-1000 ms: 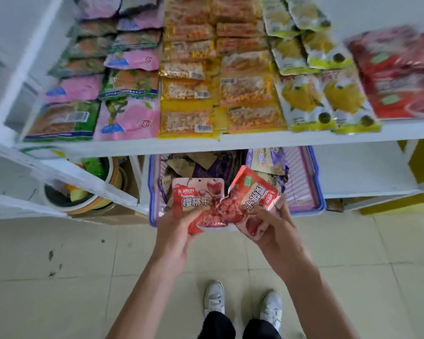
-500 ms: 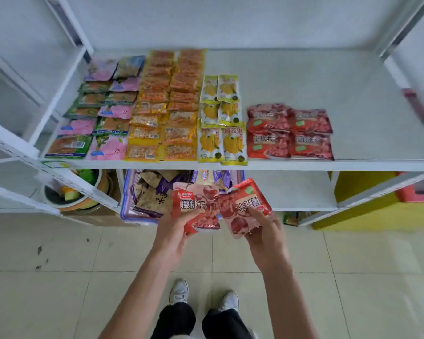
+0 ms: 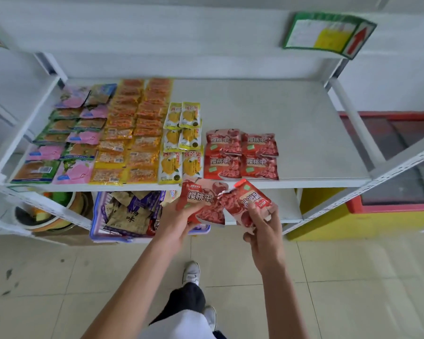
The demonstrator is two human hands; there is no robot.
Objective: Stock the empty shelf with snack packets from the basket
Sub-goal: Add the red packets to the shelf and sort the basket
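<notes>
Green-edged sign (image 3: 328, 33) above shelf (image 3: 291, 133), basket (image 3: 108, 238) below

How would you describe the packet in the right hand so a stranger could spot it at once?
Find the white shelf lined with snack packets. At its front edge, two hands each hold a red packet. The right hand grips the tilted packet, its label turned sideways, whereas the left hand holds the upright packet, label level.

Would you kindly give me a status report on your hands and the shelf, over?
Left hand grips a red packet, right hand grips a second packet. Four matching packets lie on the shelf, bare space to their right. Nothing blocks it.
</notes>
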